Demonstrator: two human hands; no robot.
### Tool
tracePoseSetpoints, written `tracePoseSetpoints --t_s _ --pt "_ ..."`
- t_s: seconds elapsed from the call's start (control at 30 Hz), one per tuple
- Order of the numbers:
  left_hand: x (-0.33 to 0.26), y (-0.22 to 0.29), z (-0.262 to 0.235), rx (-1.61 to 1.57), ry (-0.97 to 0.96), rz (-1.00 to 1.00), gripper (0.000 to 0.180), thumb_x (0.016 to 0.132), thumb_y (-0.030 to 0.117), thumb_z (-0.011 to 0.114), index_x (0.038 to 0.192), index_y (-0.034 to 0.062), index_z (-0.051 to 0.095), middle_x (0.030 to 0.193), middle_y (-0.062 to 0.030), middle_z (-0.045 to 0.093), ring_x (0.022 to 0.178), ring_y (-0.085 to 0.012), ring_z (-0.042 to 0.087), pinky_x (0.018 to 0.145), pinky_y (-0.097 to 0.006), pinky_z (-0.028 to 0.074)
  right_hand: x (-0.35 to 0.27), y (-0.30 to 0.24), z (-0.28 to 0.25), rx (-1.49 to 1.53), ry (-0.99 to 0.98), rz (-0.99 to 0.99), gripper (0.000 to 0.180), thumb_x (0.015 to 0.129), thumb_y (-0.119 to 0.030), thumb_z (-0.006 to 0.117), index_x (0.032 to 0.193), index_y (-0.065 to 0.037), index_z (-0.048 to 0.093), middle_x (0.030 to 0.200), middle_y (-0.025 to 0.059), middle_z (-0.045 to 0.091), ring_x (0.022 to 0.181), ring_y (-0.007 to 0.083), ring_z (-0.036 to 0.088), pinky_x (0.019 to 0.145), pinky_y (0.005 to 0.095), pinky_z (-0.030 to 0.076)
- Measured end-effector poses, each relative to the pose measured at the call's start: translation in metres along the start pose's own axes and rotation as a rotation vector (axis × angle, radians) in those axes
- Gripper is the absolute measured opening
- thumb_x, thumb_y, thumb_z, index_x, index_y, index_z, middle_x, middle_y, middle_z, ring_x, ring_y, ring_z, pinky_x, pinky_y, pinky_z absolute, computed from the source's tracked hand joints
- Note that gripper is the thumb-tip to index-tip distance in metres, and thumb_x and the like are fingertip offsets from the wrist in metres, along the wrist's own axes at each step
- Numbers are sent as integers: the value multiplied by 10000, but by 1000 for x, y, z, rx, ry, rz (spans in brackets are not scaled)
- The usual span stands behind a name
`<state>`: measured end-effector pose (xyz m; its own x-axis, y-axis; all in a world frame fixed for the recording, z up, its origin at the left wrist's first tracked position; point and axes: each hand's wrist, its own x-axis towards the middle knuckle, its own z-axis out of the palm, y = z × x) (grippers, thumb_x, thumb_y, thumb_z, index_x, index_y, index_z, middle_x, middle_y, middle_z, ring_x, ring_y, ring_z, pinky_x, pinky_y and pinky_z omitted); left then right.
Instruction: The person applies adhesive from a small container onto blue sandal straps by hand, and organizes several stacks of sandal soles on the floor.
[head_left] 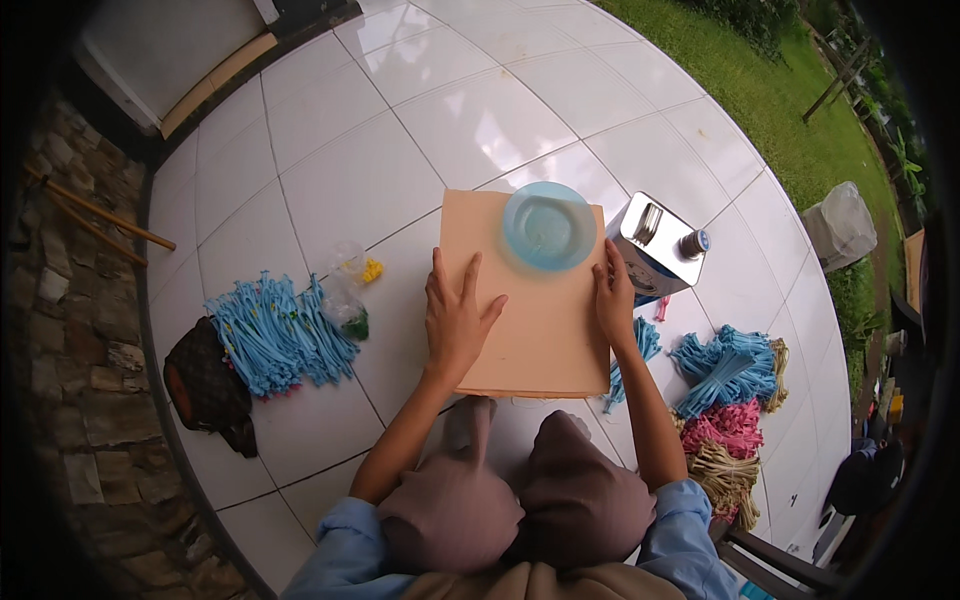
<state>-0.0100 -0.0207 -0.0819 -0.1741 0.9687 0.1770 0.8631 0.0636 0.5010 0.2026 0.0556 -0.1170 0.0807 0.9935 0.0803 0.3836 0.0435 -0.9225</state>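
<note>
A flat tan board [540, 340] lies on the white tiled floor in front of my knees. My left hand [457, 318] rests flat on its left part, fingers spread. At the board's right edge, my right hand [613, 296] lies with its fingers on the rim. A shallow light-blue plastic bowl [549, 225] stands on the board's far end, between and beyond both hands. A shiny metal can with a screw cap [658, 247] stands just right of the board, close to my right hand.
A heap of light-blue strips [275, 335] lies to the left beside a dark brown bag [208, 385] and small clear bags [350, 290]. Blue strips [728, 365], pink strips [727, 428] and straw-coloured bundles [727, 478] lie at the right. Grass borders the tiles far right.
</note>
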Motion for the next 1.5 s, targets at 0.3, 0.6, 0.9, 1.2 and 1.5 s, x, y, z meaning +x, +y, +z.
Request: tracePoseSetpoints --t_s 0.3,0.6,0.9,1.2,1.5 --pt "13 43 -47 -103 214 264 457 768 209 647 1155 61 456 1247 -178 331 1139 -359 372 935 -471 333 -10 -14 -67 31 188 -113 241 901 -154 481 1091 -12 523 1050 108 550 817 162 573 705 272 447" --pt "-32 192 65 -507 -782 677 185 819 141 533 972 37 546 952 -104 532 949 -260 504 829 -345 402 -79 103 -176 92 346 288 255 898 -233 481 782 -12 533 657 44 579 561 92 531 512 241 404" --pt "-139 132 277 -353 -484 172 382 770 47 530 1122 195 549 1149 -94 408 1090 -299 338 930 -418 283 -159 225 -92 -113 190 550 391 718 -117 691 1025 10 484 714 120 585 615 235 589 583 320 467" --pt "-121 145 289 -199 -489 206 412 790 110 562 1170 263 517 1145 -69 365 1052 -286 335 903 -438 259 -134 203 -141 247 360 709 294 809 -91 583 1090 -19 532 768 35 562 619 91 529 543 233 431" --pt "-84 185 241 -1117 -871 -300 335 934 267 414 1096 -4 526 897 -88 565 839 -162 536 760 -287 427 -117 121 -133 588 459 472 302 857 -56 521 1141 -14 426 927 36 498 738 71 488 584 195 402"
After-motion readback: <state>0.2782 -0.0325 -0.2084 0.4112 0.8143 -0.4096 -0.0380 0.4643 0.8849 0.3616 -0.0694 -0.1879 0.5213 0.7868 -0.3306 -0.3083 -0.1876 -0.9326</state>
